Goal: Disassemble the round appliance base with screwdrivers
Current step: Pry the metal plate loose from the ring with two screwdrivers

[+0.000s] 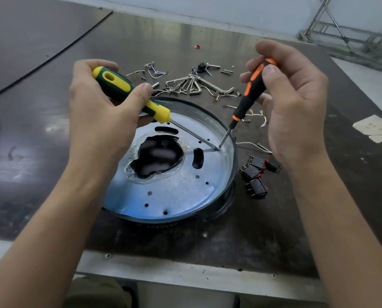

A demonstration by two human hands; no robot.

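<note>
1. Both forearms enter from the lower corners of the frame and meet over the round appliance base (pixel 176 192), which lies in the middle of the dark table (pixel 52 152), open side up.
2. The left hand (pixel 101 121) is clenched around the yellow-green screwdriver (pixel 127 92). Its shaft slants down to the right, and the tip rests on the metal plate close to the right rim.
3. The right hand (pixel 294 103) grasps the orange-black screwdriver (pixel 250 92) with fingertips only, nearly upright. I judge this light grip is for spinning the handle.
4. Both tips meet at one spot (pixel 218 148), probably a small screw; one tool seems to steady or lever while the other turns. The screw itself is too small to see.
5. In the upper middle of the frame lie hex keys (pixel 185 84) and loose screws, and black switches (pixel 255 174) sit just right of the base, kept aside from the work.
</note>
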